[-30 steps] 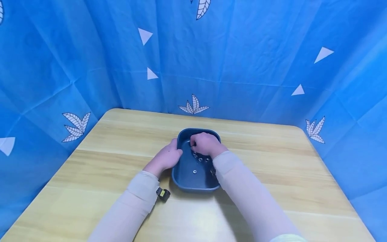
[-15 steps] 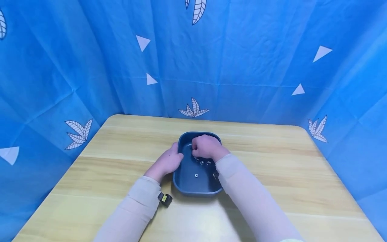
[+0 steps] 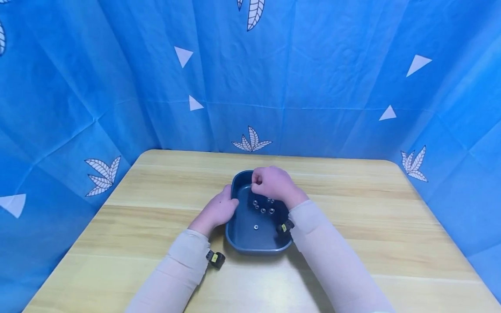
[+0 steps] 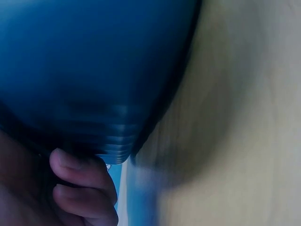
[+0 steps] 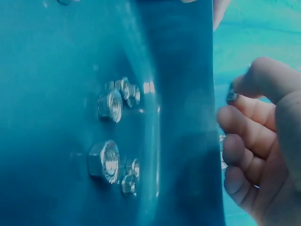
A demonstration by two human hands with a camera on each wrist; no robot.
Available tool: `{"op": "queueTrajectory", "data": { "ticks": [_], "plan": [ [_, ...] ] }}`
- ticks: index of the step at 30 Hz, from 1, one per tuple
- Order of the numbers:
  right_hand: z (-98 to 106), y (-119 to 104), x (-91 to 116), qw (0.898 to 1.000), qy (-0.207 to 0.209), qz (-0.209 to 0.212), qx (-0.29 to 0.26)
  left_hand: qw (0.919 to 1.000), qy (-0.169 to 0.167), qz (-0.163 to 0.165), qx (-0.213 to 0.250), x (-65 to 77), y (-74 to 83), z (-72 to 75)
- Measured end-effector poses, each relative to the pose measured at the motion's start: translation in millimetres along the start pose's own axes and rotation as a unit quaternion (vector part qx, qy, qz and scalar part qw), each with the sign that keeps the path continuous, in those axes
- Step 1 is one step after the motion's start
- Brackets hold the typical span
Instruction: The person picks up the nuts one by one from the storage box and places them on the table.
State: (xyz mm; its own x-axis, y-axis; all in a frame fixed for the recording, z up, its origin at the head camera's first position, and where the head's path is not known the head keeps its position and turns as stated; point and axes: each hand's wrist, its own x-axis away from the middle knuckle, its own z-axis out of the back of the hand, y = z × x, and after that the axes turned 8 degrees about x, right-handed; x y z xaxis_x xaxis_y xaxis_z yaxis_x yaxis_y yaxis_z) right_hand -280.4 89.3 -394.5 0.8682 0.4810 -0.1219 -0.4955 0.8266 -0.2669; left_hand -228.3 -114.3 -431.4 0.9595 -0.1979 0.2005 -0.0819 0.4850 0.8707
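A dark blue plastic bin [image 3: 242, 241] stands on the wooden table. My left hand [image 3: 217, 208] grips its left side, thumb at the rim, with curled fingers [image 4: 82, 174] by the outer wall in the left wrist view. Above the bin's far part is my right hand [image 3: 275, 184]. Between its thumb and index finger it pinches a small metal nut [image 5: 232, 94], mostly covered by the fingertips. Several flange nuts of different sizes lie on the bin floor, among them a large nut [image 5: 104, 161] and a medium nut [image 5: 110, 106]. A single nut [image 3: 256, 227] lies nearer to me.
The pale wooden table [image 3: 156, 243] reaches out on all sides of the bin. A blue patterned curtain [image 3: 313, 87] hangs behind it and at both sides. Small black cameras are strapped to the wrists, such as the left wrist camera [image 3: 216, 259].
My right hand has risen from the bin floor and shifted slightly right, with a nut now visible in its pinch. More nuts show beneath it. The left hand keeps its grip.
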Motion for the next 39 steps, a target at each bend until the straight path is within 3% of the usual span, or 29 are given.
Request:
{"op": "queueTrajectory", "data": {
  "ticks": [7, 20, 30, 39],
  "plan": [
    [15.6, -8.7, 9.6, 0.999, 0.037, 0.021, -0.004, 0.9999, 0.007, -0.002, -0.010, 1.6, -1.4, 0.4],
    [58.4, -19.4, 30.7, 0.999, 0.038, 0.023, 0.010, 1.0000, 0.006, 0.006, 0.002, -1.1, -0.9, 1.9],
    [74.7, -4.2, 51.1, 0.999, 0.048, 0.002, -0.009, 0.9999, 0.009, -0.001, 0.006, 1.2, 2.2, 2.2],
    [74.7, 13.9, 68.9, 0.999, 0.025, -0.001, -0.029, 0.9999, 0.005, 0.003, 0.012, 3.9, 4.3, 0.2]
  ]
}}
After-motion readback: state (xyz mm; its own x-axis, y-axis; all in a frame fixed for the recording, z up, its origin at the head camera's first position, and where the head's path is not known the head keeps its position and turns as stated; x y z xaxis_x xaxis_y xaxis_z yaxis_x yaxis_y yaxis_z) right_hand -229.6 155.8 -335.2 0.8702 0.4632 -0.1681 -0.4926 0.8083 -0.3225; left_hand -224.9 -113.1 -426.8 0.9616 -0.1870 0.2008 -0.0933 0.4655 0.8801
